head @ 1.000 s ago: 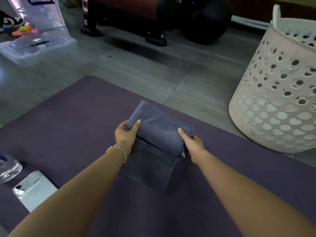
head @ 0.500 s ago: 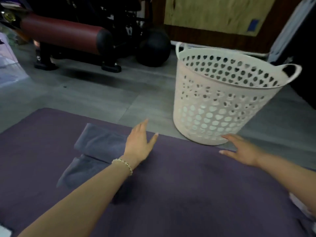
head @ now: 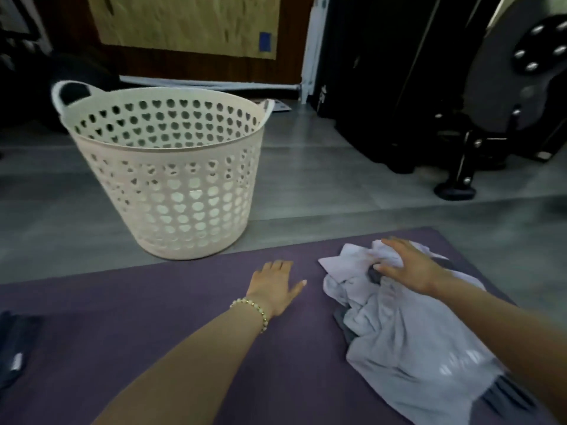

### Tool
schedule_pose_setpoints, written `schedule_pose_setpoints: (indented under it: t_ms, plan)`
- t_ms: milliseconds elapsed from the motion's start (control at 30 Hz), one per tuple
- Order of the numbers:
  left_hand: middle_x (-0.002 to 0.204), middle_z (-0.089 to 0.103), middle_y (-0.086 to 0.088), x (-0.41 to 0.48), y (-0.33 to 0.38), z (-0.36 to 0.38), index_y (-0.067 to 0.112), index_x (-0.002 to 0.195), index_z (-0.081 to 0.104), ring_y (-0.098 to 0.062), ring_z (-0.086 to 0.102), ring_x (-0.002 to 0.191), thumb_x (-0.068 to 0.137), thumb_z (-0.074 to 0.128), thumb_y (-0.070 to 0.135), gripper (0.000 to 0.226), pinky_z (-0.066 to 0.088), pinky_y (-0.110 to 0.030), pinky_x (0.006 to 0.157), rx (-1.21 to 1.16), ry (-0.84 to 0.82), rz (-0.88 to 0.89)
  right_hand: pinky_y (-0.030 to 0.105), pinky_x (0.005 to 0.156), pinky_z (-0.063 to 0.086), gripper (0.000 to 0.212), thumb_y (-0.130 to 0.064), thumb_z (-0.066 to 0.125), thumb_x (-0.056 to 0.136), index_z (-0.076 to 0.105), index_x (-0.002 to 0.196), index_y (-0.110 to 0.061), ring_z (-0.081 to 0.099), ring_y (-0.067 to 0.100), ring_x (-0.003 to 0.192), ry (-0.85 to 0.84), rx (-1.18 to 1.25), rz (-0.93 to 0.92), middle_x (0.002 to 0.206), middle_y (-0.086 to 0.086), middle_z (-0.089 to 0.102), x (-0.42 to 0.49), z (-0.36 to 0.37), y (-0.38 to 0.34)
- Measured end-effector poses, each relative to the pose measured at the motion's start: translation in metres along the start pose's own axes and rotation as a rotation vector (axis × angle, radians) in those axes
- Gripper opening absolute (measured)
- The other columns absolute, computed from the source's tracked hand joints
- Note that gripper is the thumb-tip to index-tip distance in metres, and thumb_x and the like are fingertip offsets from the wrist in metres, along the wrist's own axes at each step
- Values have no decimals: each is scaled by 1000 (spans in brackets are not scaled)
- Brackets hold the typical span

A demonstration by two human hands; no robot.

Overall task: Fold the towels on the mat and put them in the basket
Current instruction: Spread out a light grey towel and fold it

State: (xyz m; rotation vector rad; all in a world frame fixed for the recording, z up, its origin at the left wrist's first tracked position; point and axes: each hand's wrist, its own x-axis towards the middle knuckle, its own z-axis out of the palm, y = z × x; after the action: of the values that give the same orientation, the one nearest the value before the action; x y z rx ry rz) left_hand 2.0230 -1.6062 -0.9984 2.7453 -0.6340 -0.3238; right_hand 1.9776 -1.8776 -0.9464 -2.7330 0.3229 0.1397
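A crumpled pile of pale lilac towels [head: 408,342] lies on the right part of the purple mat [head: 159,326], with dark grey towels [head: 515,397] showing beneath it. My right hand [head: 408,265] rests on the far end of the pile, fingers spread over a bunched fold. My left hand [head: 276,283] is flat and holds nothing, just above the mat to the left of the pile. The folded dark towel [head: 12,348] lies at the mat's far left edge, partly cut off. The white perforated basket [head: 165,179] stands on the floor beyond the mat; what it holds is hidden.
Grey tiled floor [head: 306,191] runs between the mat and the wall. A black exercise machine [head: 491,118] with a foot near the mat stands at the right. A dark ball-like shape [head: 70,75] sits behind the basket's left handle.
Both hands let go of the folded dark towel. The view swung right, and my right hand reached across onto the pale towel pile. My left hand hovers flat over the mat.
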Motion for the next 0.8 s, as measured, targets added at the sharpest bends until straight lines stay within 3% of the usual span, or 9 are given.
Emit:
schedule_pose_setpoints:
  t_ms: [67,200,300,400,500,567,633,733,800]
  plan:
    - [151,30,-3,13,31,24,16,147,25,-24,28,138,97,33,52,62,27,-38,110,-24,-50,41,29,110,25,70,-33,69,85,37,142,-9,35,25,137,-21,33,59,149,9,36,-10,3,30]
    - [151,31,-2,29,79,68,17,146,27,-21,29,137,99,35,48,57,27,-33,108,-139,-150,125,36,113,30,96,-79,59,65,46,137,-17,41,21,133,-18,108,138,143,2,45,-16,25,93]
    - [151,31,-2,39,106,91,17,146,29,-20,28,138,99,34,45,55,29,-33,111,-327,-217,126,31,111,30,67,-57,64,80,48,134,-19,43,21,130,27,67,188,138,2,47,-18,38,113]
    - [140,45,-3,48,125,106,18,139,42,-20,42,130,100,33,43,47,35,-29,104,-546,-239,84,26,95,39,41,-51,67,79,60,108,-23,54,21,111,170,182,162,115,1,57,-7,44,119]
    - [128,56,7,51,142,110,21,131,51,-10,51,117,99,28,47,47,39,-28,101,-720,-231,71,31,103,32,49,-55,64,81,56,117,-23,44,24,123,342,223,196,126,3,53,-2,40,124]
    - [122,52,14,54,151,106,19,132,51,0,48,110,102,26,41,44,33,-18,97,-808,-217,56,37,111,22,67,-72,49,80,51,127,-25,38,26,131,265,191,314,134,6,51,-1,32,126]
    - [118,51,13,54,161,97,19,133,51,2,49,107,102,23,44,49,30,-16,92,-900,-226,13,38,108,26,66,-81,34,76,59,109,-30,48,26,122,100,187,325,118,5,62,-4,26,125]
    - [121,59,4,55,171,87,23,124,55,-15,55,115,98,19,55,54,43,-23,95,-1155,-269,-173,29,106,32,58,-68,33,89,63,117,-27,50,20,123,-9,538,264,122,-1,61,-7,26,108]
    - [99,65,3,52,169,80,25,114,58,-13,61,92,94,22,63,56,52,-19,70,-1284,-274,-332,30,113,28,66,-67,27,92,63,123,-21,49,16,127,-143,788,226,129,-2,60,-7,33,91]
